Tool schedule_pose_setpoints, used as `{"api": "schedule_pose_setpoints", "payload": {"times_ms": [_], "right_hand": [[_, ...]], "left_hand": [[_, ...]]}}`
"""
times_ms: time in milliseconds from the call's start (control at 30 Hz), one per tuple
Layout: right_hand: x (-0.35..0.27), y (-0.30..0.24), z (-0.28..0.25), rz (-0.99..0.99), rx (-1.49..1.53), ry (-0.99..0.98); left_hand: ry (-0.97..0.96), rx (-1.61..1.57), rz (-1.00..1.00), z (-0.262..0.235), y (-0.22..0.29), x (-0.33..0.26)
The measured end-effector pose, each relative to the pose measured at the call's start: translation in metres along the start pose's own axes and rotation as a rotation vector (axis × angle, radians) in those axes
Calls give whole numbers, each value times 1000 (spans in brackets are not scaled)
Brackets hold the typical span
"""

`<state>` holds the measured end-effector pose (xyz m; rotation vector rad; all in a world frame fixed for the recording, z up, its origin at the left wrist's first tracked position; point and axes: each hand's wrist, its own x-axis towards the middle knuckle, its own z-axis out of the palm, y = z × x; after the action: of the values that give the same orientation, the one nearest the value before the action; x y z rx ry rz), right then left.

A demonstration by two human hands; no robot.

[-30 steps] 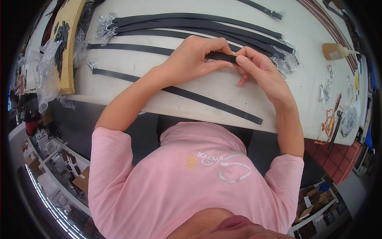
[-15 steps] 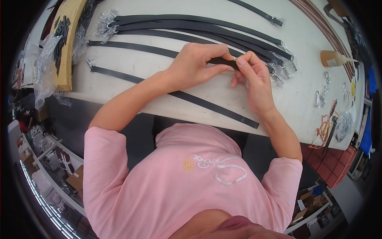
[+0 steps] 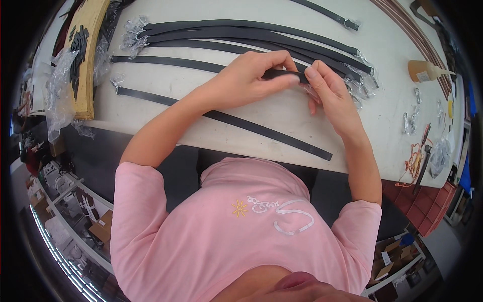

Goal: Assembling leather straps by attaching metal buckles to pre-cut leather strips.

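Between my two hands, above the table, is the right end of a black strap (image 3: 283,74). My left hand (image 3: 254,78) is closed on it, thumb below and fingers curled over the top. At the tip, my right hand (image 3: 327,90) pinches the strap between thumb and forefinger; a bit of clear plastic shows under its fingers. The strap's left part runs to a metal hook at the far left. Nearer to me lies another black strap (image 3: 266,133), with a plastic-wrapped hook at its left end and a plain right end. Behind my hands lies a bundle of black straps (image 3: 241,32).
A wooden board (image 3: 84,100) with small black pieces stands at the left beside clear plastic bags (image 3: 60,90). On the right are a glue bottle (image 3: 422,71), metal hooks (image 3: 411,121), orange wire (image 3: 413,160) and brown rods (image 3: 412,30). A red crate (image 3: 422,206) sits below the table edge.
My left thumb has moved along the strap toward its tip, and my right hand has shifted slightly right. The whole view has shifted a little; the other straps lie as before.
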<state>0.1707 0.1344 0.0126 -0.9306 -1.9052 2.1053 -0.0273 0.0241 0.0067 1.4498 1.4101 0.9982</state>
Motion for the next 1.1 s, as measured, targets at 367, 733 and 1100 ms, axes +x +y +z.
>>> {"api": "schedule_pose_setpoints", "payload": {"times_ms": [367, 733, 1100], "right_hand": [[-2, 0, 2, -32, -39, -85], [5, 1, -15, 35, 47, -298], [3, -4, -12, 39, -57, -315]], "left_hand": [[-152, -332, -115, 0, 0, 8], [-218, -251, -240, -13, 0, 4], [39, 335, 386, -11, -11, 1]]}}
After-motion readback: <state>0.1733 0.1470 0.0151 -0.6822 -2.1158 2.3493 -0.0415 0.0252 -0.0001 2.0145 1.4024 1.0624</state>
